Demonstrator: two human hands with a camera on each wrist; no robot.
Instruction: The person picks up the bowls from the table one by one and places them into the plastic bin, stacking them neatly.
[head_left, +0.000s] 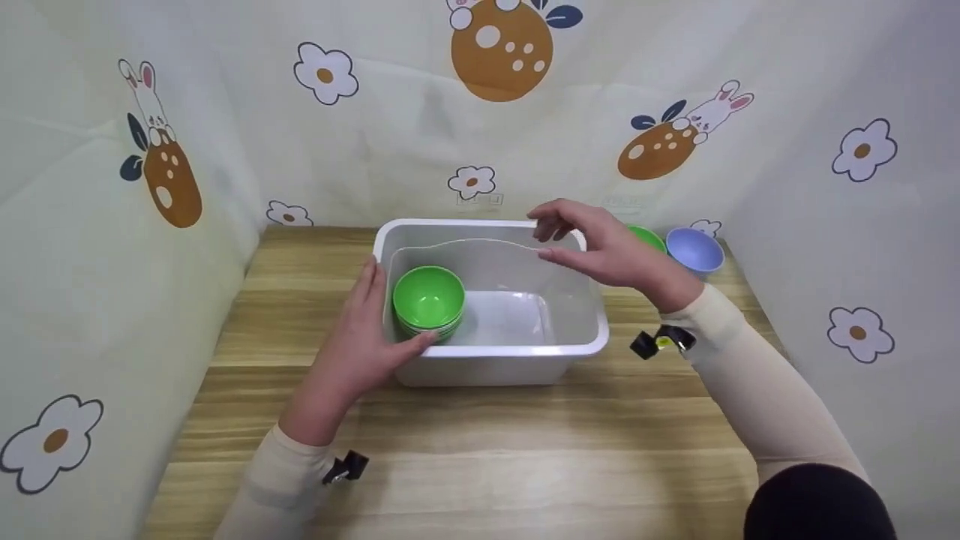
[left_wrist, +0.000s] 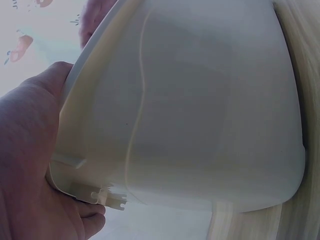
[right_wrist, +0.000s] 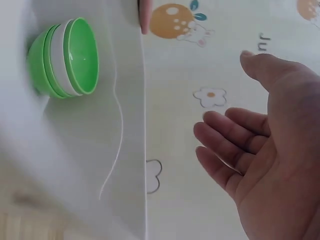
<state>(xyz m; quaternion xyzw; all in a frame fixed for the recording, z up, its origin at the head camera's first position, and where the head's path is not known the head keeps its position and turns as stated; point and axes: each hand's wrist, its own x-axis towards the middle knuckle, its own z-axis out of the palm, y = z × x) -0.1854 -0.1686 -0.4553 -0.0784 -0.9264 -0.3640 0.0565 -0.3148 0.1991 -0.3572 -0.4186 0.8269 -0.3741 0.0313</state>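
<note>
A white plastic tub (head_left: pixel 495 350) stands on the wooden table. Inside it, at the left end, sits a stack of bowls (head_left: pixel 429 298); the right wrist view shows green bowls (right_wrist: pixel 82 57) with a white bowl (right_wrist: pixel 58 57) among them. The left hand (head_left: pixel 360 337) holds the tub's near left corner, its thumb over the front rim and its fingers along the left side. Over the right back part of the tub, the right hand (head_left: pixel 592 244) hovers with thumb and fingers apart. In the right wrist view, that right hand (right_wrist: pixel 270 145) has loosely bent fingers and holds nothing.
Behind the right forearm, a blue bowl (head_left: pixel 695 250) stands at the table's back right, beside a partly hidden green bowl (head_left: pixel 646 238). Patterned cloth walls (head_left: pixel 405 142) enclose the table (head_left: pixel 480 450) at the back and both sides.
</note>
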